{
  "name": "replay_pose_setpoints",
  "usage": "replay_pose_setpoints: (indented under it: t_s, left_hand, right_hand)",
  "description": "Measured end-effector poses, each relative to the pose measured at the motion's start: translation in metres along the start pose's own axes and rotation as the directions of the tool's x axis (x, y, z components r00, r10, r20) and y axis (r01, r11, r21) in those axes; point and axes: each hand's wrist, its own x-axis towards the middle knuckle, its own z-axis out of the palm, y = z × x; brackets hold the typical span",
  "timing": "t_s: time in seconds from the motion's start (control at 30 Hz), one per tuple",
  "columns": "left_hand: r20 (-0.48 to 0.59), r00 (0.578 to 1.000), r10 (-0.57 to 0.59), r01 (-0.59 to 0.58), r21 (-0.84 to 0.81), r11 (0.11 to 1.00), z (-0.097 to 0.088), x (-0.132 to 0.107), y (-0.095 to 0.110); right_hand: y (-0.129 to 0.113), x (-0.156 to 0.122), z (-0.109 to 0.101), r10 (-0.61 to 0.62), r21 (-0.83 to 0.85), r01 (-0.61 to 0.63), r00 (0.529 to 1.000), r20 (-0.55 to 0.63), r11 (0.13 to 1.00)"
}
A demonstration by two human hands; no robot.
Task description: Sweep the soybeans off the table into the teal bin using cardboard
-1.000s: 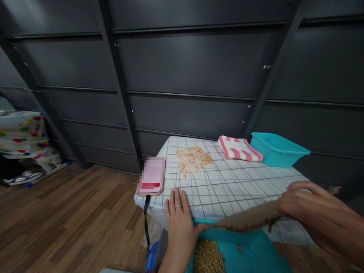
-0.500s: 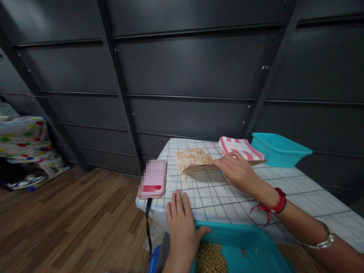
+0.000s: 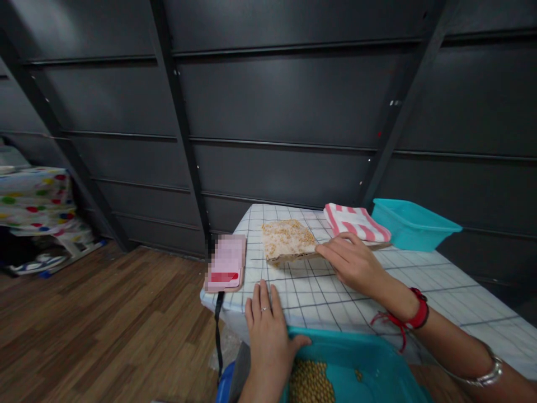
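Note:
My right hand (image 3: 352, 263) pinches the near edge of a flat piece of cardboard (image 3: 296, 258), which slopes slightly over the checked tablecloth. Scattered across the cardboard's pale top are small yellow grains (image 3: 289, 228); their exact kind I cannot tell. Part of the board shows again to the right of my hand. My left hand (image 3: 267, 336) lies with its fingers stretched flat at the table's front edge, its thumb over the rim of a teal plastic tub (image 3: 348, 336). Inside that tub, round brownish-yellow beans (image 3: 311, 383) are heaped on the left side.
A folded pink-and-white striped towel (image 3: 354, 221) and a turquoise plastic basin (image 3: 415, 224) stand at the back right of the table (image 3: 428, 291). On its left edge lies a pink-cased phone (image 3: 226, 263) with a black strap (image 3: 217, 330). A dark panelled wall (image 3: 281, 106) rises behind.
My right hand has tipped the cardboard flatter: its brown underside showed before, and now more of its grain-covered top is visible. My left hand has stayed in place.

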Motion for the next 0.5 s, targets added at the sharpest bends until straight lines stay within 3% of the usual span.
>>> replay_pose_setpoints:
  t_s: [0.2,0.33,0.5]
  left_hand:
    - [-0.001,1.0,-0.002,0.002,-0.004,1.0,0.0,-0.001,-0.005]
    - [0.036,0.998,0.057,-0.056,-0.019,0.998,0.001,-0.001,-0.008]
    - [0.04,0.999,0.001,0.0,-0.011,1.0,-0.003,0.001,-0.003]
  right_hand:
    - [-0.001,-0.001,-0.007,-0.005,0.001,0.005,1.0,-0.004,1.0]
    - [0.0,0.002,-0.003,-0.006,-0.031,0.006,1.0,-0.005,0.999]
    - [-0.001,0.005,0.003,-0.025,-0.048,0.025,1.0,0.0,0.999]
